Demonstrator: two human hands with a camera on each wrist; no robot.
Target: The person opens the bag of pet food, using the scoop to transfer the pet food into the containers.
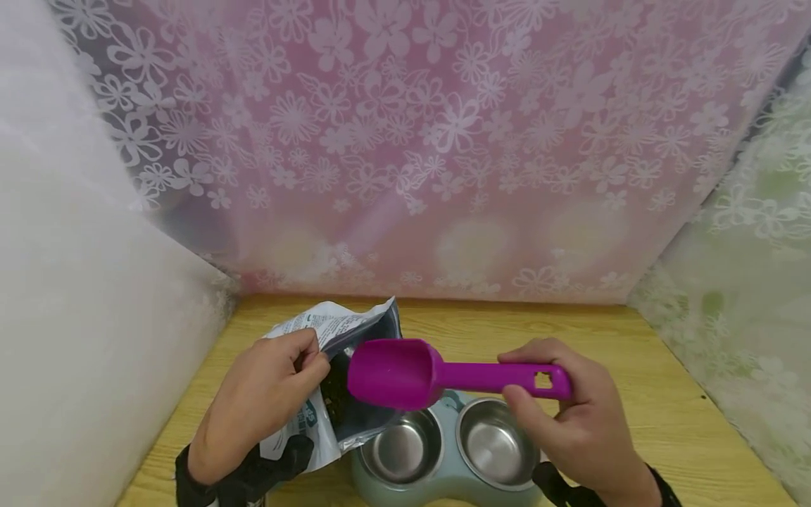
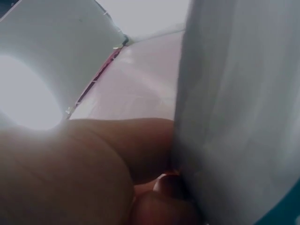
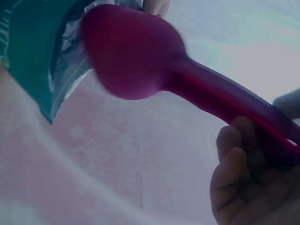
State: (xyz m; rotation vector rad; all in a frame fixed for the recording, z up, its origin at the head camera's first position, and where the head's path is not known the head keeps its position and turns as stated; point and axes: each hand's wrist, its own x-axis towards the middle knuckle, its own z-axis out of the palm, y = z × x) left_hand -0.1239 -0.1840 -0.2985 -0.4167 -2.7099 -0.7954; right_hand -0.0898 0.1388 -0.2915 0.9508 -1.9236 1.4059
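My left hand (image 1: 260, 394) pinches the edge of a foil pouch (image 1: 317, 323), whose mouth gapes toward the right with dark contents visible inside. In the left wrist view the grey side of the pouch (image 2: 239, 103) fills the right half, beside my fingers. With my right hand (image 1: 579, 415) I grip the handle of a magenta scoop (image 1: 395, 373). Its bowl is held level in front of the pouch's opening and looks bare inside. The right wrist view shows the underside of the scoop (image 3: 133, 54) close to the teal face of the pouch (image 3: 35, 42).
Below the scoop stands a light blue-green double feeder (image 1: 446, 486) with two steel bowls, the left bowl (image 1: 402, 451) and the right bowl (image 1: 497, 447). Both stand on a wood-grain table (image 1: 671, 394). A flowered pink curtain (image 1: 405, 176) hangs behind, with pale cloth at both sides.
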